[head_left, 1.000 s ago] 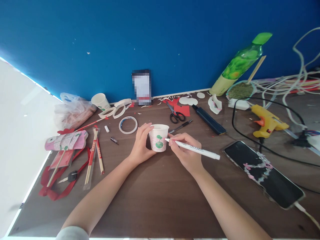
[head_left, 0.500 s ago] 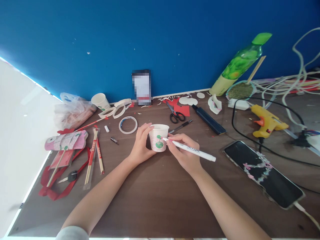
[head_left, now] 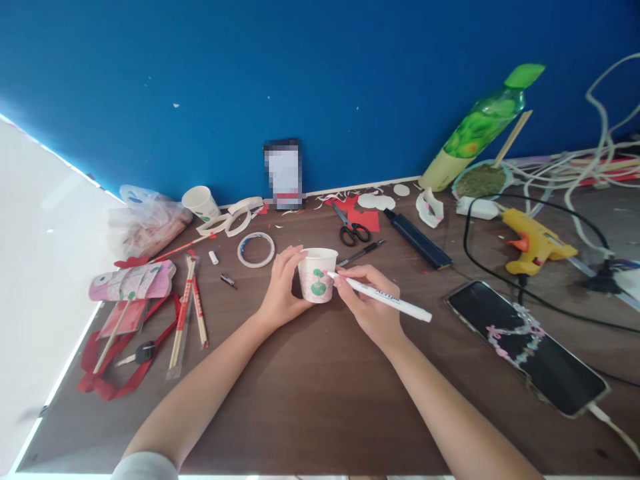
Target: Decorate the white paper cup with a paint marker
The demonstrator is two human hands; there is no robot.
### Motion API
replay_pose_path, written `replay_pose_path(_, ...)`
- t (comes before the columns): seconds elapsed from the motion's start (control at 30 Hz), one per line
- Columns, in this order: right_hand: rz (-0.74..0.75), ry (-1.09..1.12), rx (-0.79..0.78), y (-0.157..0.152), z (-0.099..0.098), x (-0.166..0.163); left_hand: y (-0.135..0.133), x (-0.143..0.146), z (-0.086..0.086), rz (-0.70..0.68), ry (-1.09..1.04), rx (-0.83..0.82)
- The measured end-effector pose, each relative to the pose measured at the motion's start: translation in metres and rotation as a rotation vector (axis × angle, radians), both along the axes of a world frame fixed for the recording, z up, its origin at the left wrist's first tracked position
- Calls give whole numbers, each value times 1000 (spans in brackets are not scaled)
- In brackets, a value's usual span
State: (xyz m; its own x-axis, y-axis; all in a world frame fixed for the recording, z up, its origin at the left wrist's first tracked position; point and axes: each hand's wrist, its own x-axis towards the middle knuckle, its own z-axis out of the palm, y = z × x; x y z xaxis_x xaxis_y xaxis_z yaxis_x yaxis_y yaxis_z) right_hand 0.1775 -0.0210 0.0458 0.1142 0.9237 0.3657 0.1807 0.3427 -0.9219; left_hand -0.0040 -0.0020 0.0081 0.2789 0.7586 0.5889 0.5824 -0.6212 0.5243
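A white paper cup (head_left: 309, 283) with green round leaf shapes and faint pink lines stands upright on the brown table (head_left: 320, 400). My left hand (head_left: 283, 287) is wrapped around the cup's left side, fingers near the rim and thumb low by the base. In my right hand (head_left: 370, 300) is a white acrylic marker (head_left: 393, 303), pinched near its front end. Its pink tip meets or nearly meets the cup's right side, beside the upper leaf. Just behind the cup lie a black pen (head_left: 363, 252) and black-handled scissors (head_left: 355, 233).
To the left are a tape roll (head_left: 256, 250), wrapped chopsticks (head_left: 185, 310), a key (head_left: 137, 353) and another paper cup (head_left: 200, 202). On the right lie a phone (head_left: 525, 347) with a beaded strap, a yellow glue gun (head_left: 537, 243), a dark blue case (head_left: 420, 240) and cables. A green bottle (head_left: 473, 133) leans on the blue wall.
The marker's tip has moved slightly right and up on the cup, away from the upper leaf. My left hand and the cup have hardly moved.
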Motion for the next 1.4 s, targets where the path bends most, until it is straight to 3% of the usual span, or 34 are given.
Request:
replay_pose_path(0.6, 33, 88, -50, 3, -14, 4, 0, 0, -1, 0, -7, 2)
replay_pose_path(1.03, 21, 124, -29, 5, -7, 10, 0, -2, 1, 4, 31, -81)
replay_pose_path(1.4, 111, 79, 30, 3, -4, 5, 0, -1, 2, -20, 16, -117)
